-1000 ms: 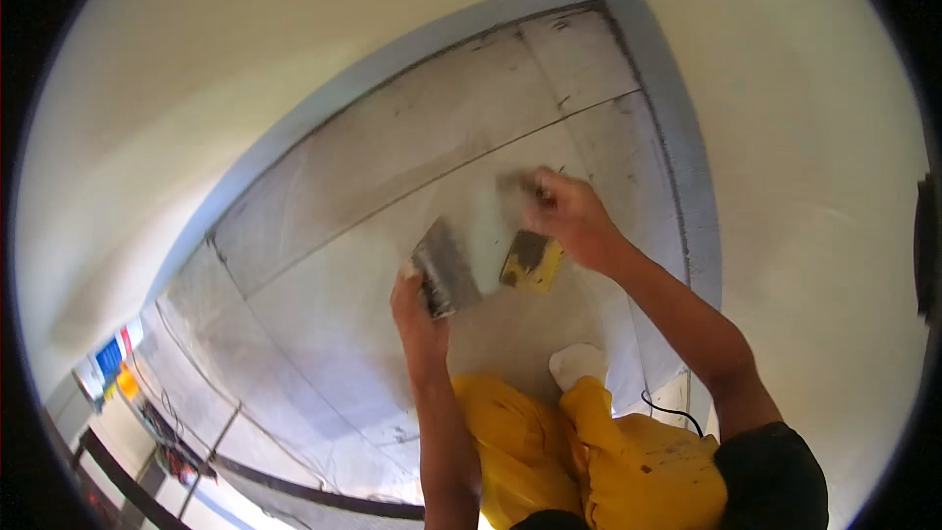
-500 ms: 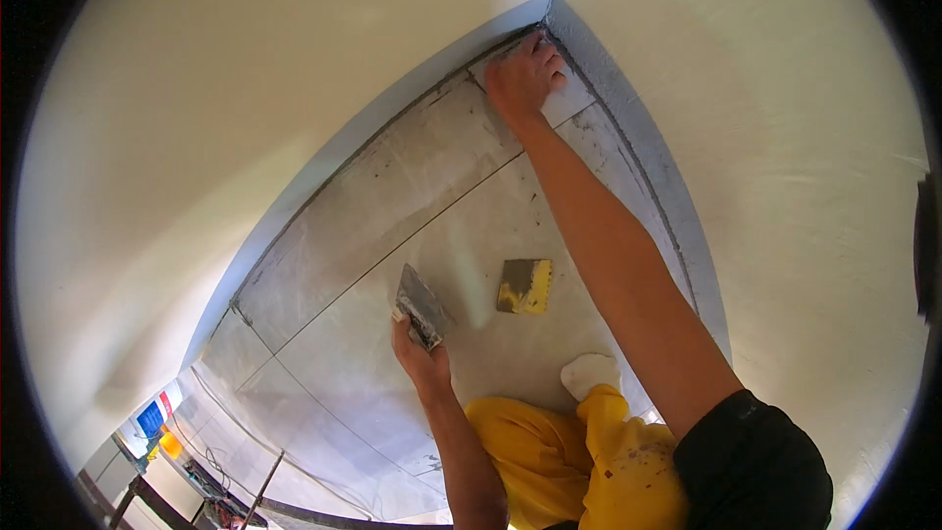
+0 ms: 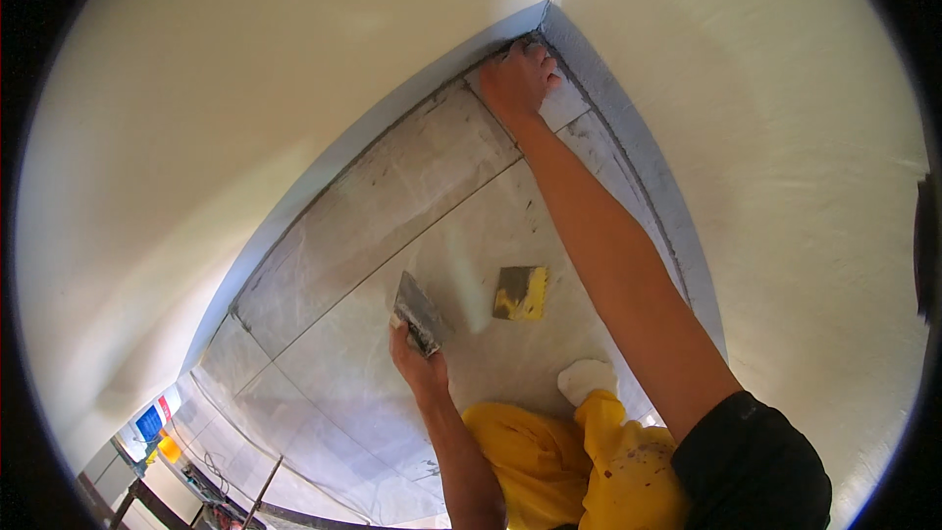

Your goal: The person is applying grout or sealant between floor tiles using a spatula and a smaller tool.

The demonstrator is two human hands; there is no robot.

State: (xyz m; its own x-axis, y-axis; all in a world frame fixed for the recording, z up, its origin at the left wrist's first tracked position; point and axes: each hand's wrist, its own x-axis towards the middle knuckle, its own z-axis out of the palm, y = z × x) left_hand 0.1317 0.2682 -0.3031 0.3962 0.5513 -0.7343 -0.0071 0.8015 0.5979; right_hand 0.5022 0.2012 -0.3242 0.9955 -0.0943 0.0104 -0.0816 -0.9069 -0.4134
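My left hand (image 3: 422,363) grips a flat rectangular trowel (image 3: 420,304) smeared with grey paste, held over the tiled floor (image 3: 343,334). Far out in the corner, my right hand (image 3: 517,83) presses down at the tile edge beside the wall base. Its fingers are curled, and whatever they hold is hidden behind the hand. Dark grey grout shows along the gap between floor and wall. A yellow notched spreader (image 3: 520,292), half coated in grey, lies on a tile between my arms, apart from both hands.
Cream walls (image 3: 235,88) with a grey-blue strip (image 3: 643,162) at their base meet at the far corner. My foot in a white sock (image 3: 587,380) rests near the spreader. At lower left are a white and blue bucket (image 3: 152,420), an orange item (image 3: 169,448) and cables.
My right hand stays at the corner, its wrist and fingers slightly shifted. My left hand keeps hold of the trowel. The whole view has moved a little.
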